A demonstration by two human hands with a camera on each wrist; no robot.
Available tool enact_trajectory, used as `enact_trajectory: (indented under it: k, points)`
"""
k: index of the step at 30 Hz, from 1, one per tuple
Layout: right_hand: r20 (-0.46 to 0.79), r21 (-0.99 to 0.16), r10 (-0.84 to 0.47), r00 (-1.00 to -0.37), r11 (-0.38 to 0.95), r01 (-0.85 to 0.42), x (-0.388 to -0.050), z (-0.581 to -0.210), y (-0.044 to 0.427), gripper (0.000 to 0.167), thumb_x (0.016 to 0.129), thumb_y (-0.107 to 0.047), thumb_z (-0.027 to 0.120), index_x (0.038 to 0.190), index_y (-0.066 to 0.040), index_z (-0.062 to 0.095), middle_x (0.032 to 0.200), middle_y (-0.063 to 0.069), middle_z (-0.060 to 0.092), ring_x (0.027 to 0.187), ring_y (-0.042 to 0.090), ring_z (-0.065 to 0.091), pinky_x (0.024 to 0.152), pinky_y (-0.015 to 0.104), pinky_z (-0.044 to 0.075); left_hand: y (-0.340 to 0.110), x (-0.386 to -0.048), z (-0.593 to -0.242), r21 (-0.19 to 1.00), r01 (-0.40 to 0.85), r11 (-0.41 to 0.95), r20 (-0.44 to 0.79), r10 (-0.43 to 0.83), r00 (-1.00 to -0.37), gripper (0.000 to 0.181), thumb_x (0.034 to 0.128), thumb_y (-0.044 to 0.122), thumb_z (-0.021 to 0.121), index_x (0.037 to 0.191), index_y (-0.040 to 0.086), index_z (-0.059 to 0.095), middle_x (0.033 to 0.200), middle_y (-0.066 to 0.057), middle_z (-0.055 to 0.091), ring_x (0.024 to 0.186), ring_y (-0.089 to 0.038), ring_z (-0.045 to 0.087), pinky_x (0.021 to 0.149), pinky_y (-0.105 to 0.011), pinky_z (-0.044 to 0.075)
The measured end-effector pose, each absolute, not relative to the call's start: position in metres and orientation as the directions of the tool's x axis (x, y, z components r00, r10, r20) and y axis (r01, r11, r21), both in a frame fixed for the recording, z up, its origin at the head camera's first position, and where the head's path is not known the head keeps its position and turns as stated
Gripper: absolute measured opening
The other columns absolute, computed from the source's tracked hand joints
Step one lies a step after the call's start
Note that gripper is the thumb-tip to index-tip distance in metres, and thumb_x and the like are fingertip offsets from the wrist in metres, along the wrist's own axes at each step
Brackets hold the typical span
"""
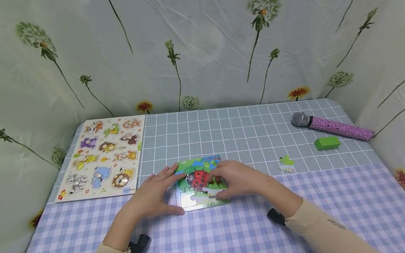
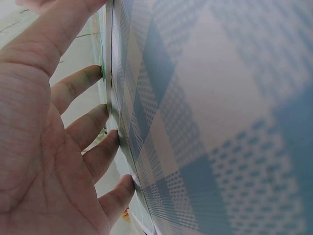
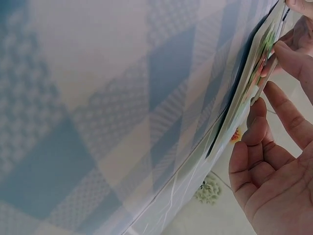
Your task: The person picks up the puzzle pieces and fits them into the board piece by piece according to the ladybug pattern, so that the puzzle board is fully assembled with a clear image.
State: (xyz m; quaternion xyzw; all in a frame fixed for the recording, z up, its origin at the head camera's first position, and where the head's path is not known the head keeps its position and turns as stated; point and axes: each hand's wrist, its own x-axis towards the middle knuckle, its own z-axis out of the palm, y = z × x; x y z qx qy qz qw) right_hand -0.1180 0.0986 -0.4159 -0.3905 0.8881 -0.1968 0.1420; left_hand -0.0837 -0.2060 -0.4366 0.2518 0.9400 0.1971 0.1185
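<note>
A small ladybug jigsaw puzzle (image 1: 197, 180) lies in front of me, with a pale bare patch at its lower left. My left hand (image 1: 152, 198) spreads its straight fingers along the puzzle's left side; the thumb and a fingertip touch the board's edge. In the left wrist view the fingers (image 2: 80, 122) reach down to the surface. Over the right side of the board, my right hand (image 1: 241, 178) pinches a puzzle piece (image 1: 211, 191) between thumb and forefinger. The right wrist view shows the piece tilted near the board, partly hidden by the fingers (image 3: 283, 105).
One loose puzzle piece (image 1: 286, 163) lies to the right. Beyond it are a green block (image 1: 327, 143) and a purple glitter microphone (image 1: 336, 126). An animal peg puzzle board (image 1: 104, 159) lies at the back left. A checked cloth (image 1: 219, 245) covers the near table.
</note>
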Motion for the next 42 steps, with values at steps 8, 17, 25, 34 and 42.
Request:
enact_trajectory:
  k: [8, 17, 25, 34, 42]
  points:
    - [-0.108, -0.469, -0.763, -0.638, 0.605, -0.644, -0.119, -0.416, 0.089, 0.040, 0.085, -0.029, 0.089, 0.121, -0.015, 0.079, 0.102, -0.005, 0.072, 0.091, 0.012, 0.059, 0.082, 0.029, 0.055, -0.206, -0.083, -0.437, 0.431, 0.421, 0.798, -0.132, 0.517, -0.846, 0.101, 0.0759, 0.064, 0.091, 0.161, 0.023, 0.052, 0.178, -0.010, 0.030, 0.161, -0.046, 0.034, 0.122, -0.078, 0.030]
    - [-0.120, -0.470, -0.774, -0.621, 0.596, -0.652, -0.122, -0.420, 0.080, 0.035, 0.086, -0.029, 0.089, 0.119, -0.018, 0.080, 0.104, -0.007, 0.072, 0.092, 0.009, 0.058, 0.083, 0.028, 0.054, -0.206, -0.083, -0.438, 0.434, 0.407, 0.804, -0.145, 0.508, -0.849, 0.102, 0.0752, 0.062, 0.092, 0.161, 0.025, 0.052, 0.179, -0.008, 0.028, 0.163, -0.044, 0.031, 0.124, -0.077, 0.028]
    - [-0.123, -0.465, -0.790, -0.601, 0.581, -0.668, -0.124, -0.420, 0.076, 0.035, 0.086, -0.028, 0.088, 0.119, -0.018, 0.081, 0.099, -0.007, 0.070, 0.089, 0.008, 0.057, 0.081, 0.026, 0.052, -0.206, -0.083, -0.437, 0.425, 0.402, 0.811, -0.152, 0.502, -0.851, 0.102, 0.0752, 0.062, 0.092, 0.161, 0.026, 0.051, 0.180, -0.006, 0.027, 0.164, -0.042, 0.030, 0.125, -0.076, 0.028]
    - [-0.105, -0.475, -0.813, -0.572, 0.547, -0.690, -0.122, -0.420, 0.068, 0.036, 0.086, -0.026, 0.089, 0.119, -0.017, 0.081, 0.098, -0.008, 0.072, 0.091, 0.007, 0.058, 0.083, 0.024, 0.053, -0.205, -0.083, -0.436, 0.435, 0.401, 0.806, -0.152, 0.505, -0.850, 0.101, 0.0757, 0.060, 0.093, 0.161, 0.025, 0.051, 0.180, -0.007, 0.026, 0.164, -0.041, 0.030, 0.125, -0.076, 0.028]
    - [-0.115, -0.470, -0.826, -0.552, 0.535, -0.702, -0.119, -0.417, 0.064, 0.033, 0.086, -0.025, 0.089, 0.117, -0.017, 0.082, 0.099, -0.008, 0.074, 0.089, 0.006, 0.055, 0.082, 0.023, 0.051, -0.205, -0.083, -0.436, 0.434, 0.405, 0.805, -0.151, 0.508, -0.848, 0.102, 0.0756, 0.060, 0.093, 0.161, 0.025, 0.051, 0.180, -0.007, 0.027, 0.164, -0.041, 0.030, 0.125, -0.076, 0.028]
